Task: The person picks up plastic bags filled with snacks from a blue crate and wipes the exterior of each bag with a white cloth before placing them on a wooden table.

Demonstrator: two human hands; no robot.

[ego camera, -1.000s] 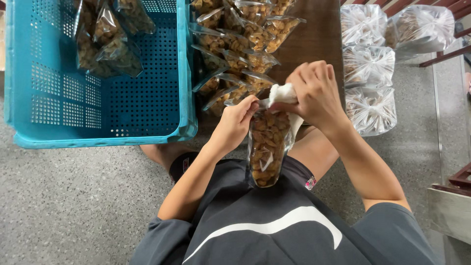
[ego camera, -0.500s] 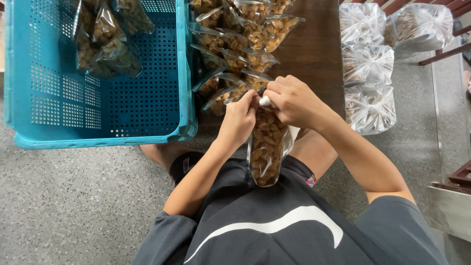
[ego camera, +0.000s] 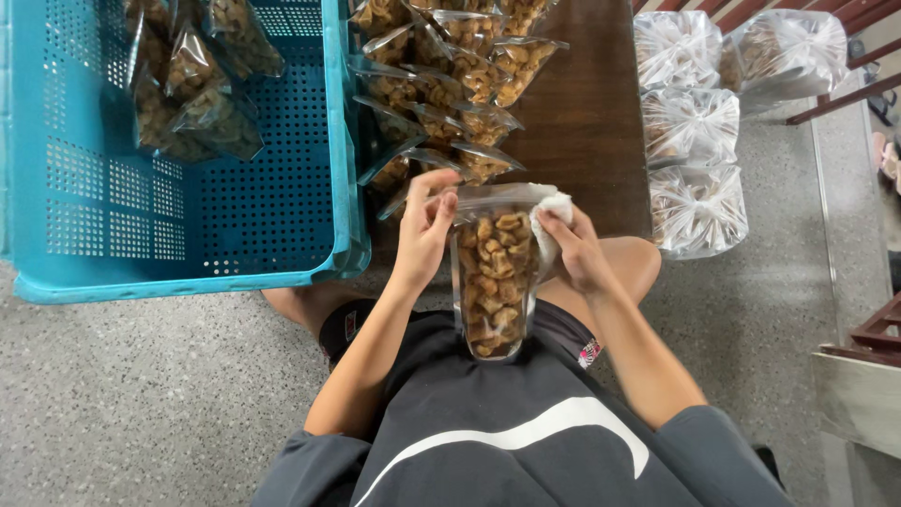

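Observation:
A clear plastic pouch full of brown fried snack pieces stands upright over my lap. My left hand grips its upper left edge near the top seal. On the other side my right hand clasps the pouch's upper right edge while also holding a crumpled white cloth against it. The pouch top looks flat and closed between the two hands.
A row of several filled pouches lies on the dark wooden board ahead. A blue perforated crate at left holds a few pouches. Large tied clear bags sit on the speckled floor at right.
Both hands have moved apart from the bunched top of the pouch to its two upper edges. The pouch top is now spread flat and the white cloth is back in view.

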